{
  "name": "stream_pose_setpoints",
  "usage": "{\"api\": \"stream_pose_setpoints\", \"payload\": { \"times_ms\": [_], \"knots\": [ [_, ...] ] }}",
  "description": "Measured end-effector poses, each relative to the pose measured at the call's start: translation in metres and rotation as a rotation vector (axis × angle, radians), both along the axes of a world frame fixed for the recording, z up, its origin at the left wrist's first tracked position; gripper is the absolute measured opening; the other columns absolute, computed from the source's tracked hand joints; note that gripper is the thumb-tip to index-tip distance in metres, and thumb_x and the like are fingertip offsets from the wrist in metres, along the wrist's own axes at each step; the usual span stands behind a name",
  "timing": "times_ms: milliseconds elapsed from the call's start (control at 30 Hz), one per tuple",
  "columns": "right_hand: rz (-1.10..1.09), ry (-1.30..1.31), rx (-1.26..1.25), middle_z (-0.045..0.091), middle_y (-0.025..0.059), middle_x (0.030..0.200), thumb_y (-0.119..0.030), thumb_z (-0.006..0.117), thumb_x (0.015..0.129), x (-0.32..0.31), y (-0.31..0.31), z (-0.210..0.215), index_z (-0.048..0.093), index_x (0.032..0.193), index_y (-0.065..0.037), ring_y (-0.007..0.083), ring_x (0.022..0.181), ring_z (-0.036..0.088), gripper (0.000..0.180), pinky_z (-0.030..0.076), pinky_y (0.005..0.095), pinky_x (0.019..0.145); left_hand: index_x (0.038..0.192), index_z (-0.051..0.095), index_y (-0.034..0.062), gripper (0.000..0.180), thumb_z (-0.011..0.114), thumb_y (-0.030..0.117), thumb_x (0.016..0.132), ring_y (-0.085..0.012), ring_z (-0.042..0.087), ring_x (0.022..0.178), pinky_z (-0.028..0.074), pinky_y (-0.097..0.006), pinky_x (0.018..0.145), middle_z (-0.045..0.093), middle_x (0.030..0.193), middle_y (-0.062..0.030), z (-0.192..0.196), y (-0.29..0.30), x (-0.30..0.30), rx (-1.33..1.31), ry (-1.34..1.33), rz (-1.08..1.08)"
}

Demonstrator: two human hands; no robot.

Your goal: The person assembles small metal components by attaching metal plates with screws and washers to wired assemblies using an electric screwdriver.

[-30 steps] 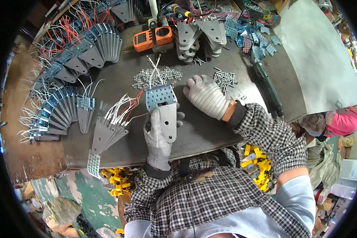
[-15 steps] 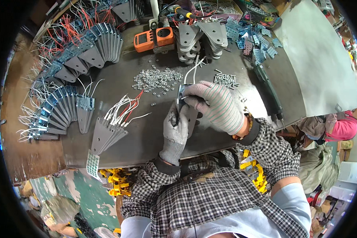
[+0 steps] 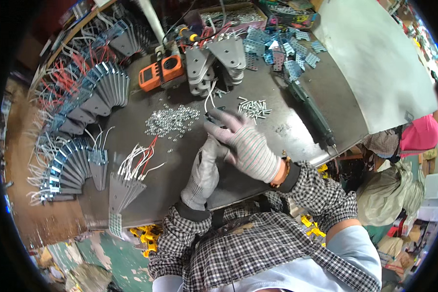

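Note:
My left hand (image 3: 203,168), in a grey glove, is closed around a grey metal plate that the hands now almost fully cover. White wires (image 3: 210,95) rise from the plate's far end, where a dark edge (image 3: 218,109) shows. My right hand (image 3: 250,148), in a striped glove, lies over that end with curled fingers pressed together; what its fingertips pinch is hidden. Just beyond are a pile of small nuts (image 3: 173,120) on the left and a heap of screws (image 3: 254,108) on the right.
At left stand fanned rows of finished-looking plates (image 3: 65,168) with wires. Nearer lies a wired plate stack (image 3: 124,192). Farther back are an orange meter (image 3: 160,74), hanging grey plates (image 3: 224,56) and blue perforated brackets (image 3: 297,51). An electric screwdriver (image 3: 309,109) lies at right, beside a pale sheet (image 3: 374,63).
The whole view has shifted, so the table's things appear farther left and mostly lower. My right hand has closed over the plate's far end, hiding the bracket seen there earlier.

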State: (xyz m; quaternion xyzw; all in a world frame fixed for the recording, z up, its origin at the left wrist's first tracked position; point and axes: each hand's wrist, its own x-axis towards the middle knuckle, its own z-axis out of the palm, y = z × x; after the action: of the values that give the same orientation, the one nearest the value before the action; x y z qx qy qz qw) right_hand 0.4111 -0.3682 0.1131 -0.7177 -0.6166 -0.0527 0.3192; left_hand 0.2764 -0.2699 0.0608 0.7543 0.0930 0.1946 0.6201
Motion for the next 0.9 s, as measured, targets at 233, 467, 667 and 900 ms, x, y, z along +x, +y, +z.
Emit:
{"api": "stream_pose_setpoints", "payload": {
  "times_ms": [233,467,667,900],
  "knots": [
    [-0.191,0.218,0.163,0.035,0.0295,0.143,0.01,0.058,0.073,0.041,-0.048,-0.004,0.032,0.147,-0.014,0.0459,0.118,0.051,0.082,0.049,0.0443,0.095,0.103,0.058,0.0006,0.037,0.059,0.037,0.096,-0.0165,0.059,0.078,0.049,-0.031,0.074,0.052,0.073,-0.0054,0.047,-0.013,0.074,0.013,0.225,-0.159],
    [-0.331,1.177,0.745,0.054,0.0164,0.128,0.0,0.048,0.091,0.081,-0.11,0.025,0.02,0.153,-0.013,0.0242,0.099,0.064,0.069,0.057,0.0325,0.074,0.11,0.065,0.0136,0.031,0.059,0.011,0.08,-0.0275,0.056,0.109,0.046,-0.039,0.09,0.059,0.118,-0.0098,0.055,-0.034,0.284,1.127,-0.087,0.106],
    [-0.26,1.444,0.845,0.054,0.0174,0.127,-0.013,0.059,0.086,0.074,-0.132,0.028,0.019,0.152,-0.012,0.0277,0.095,0.065,0.078,0.058,0.0323,0.071,0.097,0.068,0.0111,0.021,0.064,0.017,0.078,-0.0291,0.061,0.096,0.049,-0.038,0.081,0.064,0.1,-0.0122,0.051,-0.014,0.319,1.294,0.095,0.108],
    [0.002,1.712,0.563,0.053,0.0113,0.129,-0.008,0.061,0.081,0.058,-0.09,0.017,0.022,0.152,-0.009,0.0206,0.095,0.062,0.081,0.057,0.0322,0.072,0.098,0.058,0.0017,0.015,0.066,0.005,0.085,-0.0194,0.061,0.071,0.049,-0.032,0.063,0.062,0.08,-0.0098,0.051,-0.02,0.154,0.458,-0.138,0.346]
  ]
}}
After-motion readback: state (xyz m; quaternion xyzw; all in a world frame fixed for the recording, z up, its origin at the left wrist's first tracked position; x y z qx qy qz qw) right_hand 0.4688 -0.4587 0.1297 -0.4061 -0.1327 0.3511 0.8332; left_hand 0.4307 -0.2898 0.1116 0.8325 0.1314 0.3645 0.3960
